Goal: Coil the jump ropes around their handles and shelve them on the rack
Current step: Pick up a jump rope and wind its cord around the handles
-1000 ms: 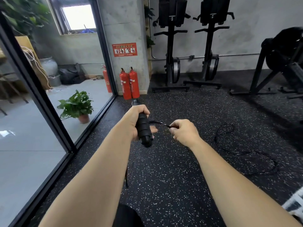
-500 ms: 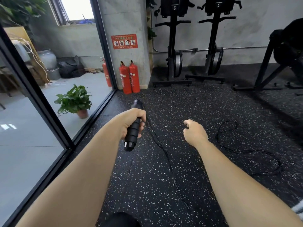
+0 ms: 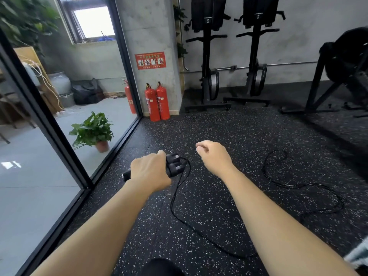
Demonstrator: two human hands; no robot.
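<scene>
My left hand (image 3: 149, 172) grips the two black jump rope handles (image 3: 175, 166) side by side, lying nearly level with their rope ends pointing right. The black cord (image 3: 173, 204) drops from those ends in a loop and trails across the floor toward me. My right hand (image 3: 214, 156) hovers to the right of the handles in a loose fist with nothing visibly in it. A second black jump rope (image 3: 298, 185) lies loose on the floor at the right. No storage rack for ropes is in view.
A glass wall with a black frame (image 3: 59, 148) runs along the left. Two red fire extinguishers (image 3: 157, 102) stand by the concrete pillar. Black gym machines (image 3: 207, 56) line the back wall, another machine (image 3: 342, 72) at right. The floor is speckled black rubber (image 3: 229, 126).
My left hand has turned the handles from upright to nearly level and lowered them. My right hand let go of the cord and moved away to the right.
</scene>
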